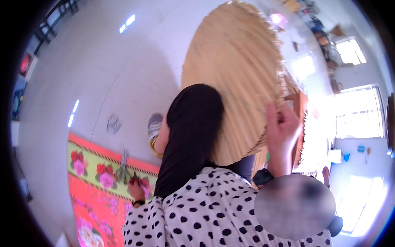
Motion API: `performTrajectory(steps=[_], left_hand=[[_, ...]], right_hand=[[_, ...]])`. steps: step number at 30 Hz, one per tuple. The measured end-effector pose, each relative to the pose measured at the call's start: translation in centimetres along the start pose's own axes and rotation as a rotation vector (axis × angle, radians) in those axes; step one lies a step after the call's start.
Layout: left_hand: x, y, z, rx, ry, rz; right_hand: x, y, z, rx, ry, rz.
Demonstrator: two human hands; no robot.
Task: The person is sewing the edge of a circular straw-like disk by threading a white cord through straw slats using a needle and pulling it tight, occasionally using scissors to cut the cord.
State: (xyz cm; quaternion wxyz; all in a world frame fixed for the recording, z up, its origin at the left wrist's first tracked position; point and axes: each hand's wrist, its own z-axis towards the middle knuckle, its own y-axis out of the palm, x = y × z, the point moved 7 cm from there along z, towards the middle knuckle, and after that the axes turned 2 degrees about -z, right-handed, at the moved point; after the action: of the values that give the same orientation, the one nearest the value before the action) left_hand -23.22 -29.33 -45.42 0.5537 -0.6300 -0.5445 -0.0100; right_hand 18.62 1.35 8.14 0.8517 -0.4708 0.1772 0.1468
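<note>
Pleated sheet (234, 74) — right grip (284, 125) (half-curled) at edge.

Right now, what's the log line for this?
left hand near grey tool on flowery mat | right hand at edge of tan ribbed sheet

The black-trousered knee (195, 113) hides part of the tan pleated sheet (234, 53) — distant clutter (321, 38) (upper right) blurs.

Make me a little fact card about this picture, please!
Right hand: at the right edge of a pleated tan palm leaf; grip unclear
Left hand: by a grey tool, perhaps scissors, above a floral cloth; grip unclear
Leaf place: partly behind the black-trousered knee
Shirt: white, black dots
Shoe: grey sneaker
</note>
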Motion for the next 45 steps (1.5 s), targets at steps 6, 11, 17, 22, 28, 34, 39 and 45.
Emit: performTrajectory(steps=[6,11,17,22,28,34,39,45], left_hand=[[-3.2,0.9,3.7,-0.478,-0.383,-0.218],[14.3,-4.1,8.0,-0.49,-0.249,-0.894],[45.6,-11.6,0.9,-0.672,0.493,-0.95],[56.2,-9.0,-9.2,-0.841,1.018,-0.816],[58.3,-5.9,-12.8,-0.652,1.043,-0.638],[59.3,-5.5,-13.2,-0.487,1.126,-0.551],[60.3,-5.9,-13.5,-0.481,1.183,-0.55],[60.3,-5.6,-13.5,-0.512,1.196,-0.569]], right_hand=[[0.7,0.5,-0.3,-0.015,0.03,0.045],[0.1,0.2,-0.6,-0.019,0.049,0.04],[-0.4,0.1,-0.6,-0.013,0.01,0.043],[-0.5,-0.1,-0.5,-0.016,-0.014,0.027],[-0.7,0.1,-0.6,-0.022,-0.02,0.036],[-0.7,0.0,-0.5,-0.029,-0.035,0.02],[-0.6,0.1,-0.5,-0.051,-0.024,-0.006],[-1.1,0.0,-0.6,-0.056,-0.041,-0.024]])
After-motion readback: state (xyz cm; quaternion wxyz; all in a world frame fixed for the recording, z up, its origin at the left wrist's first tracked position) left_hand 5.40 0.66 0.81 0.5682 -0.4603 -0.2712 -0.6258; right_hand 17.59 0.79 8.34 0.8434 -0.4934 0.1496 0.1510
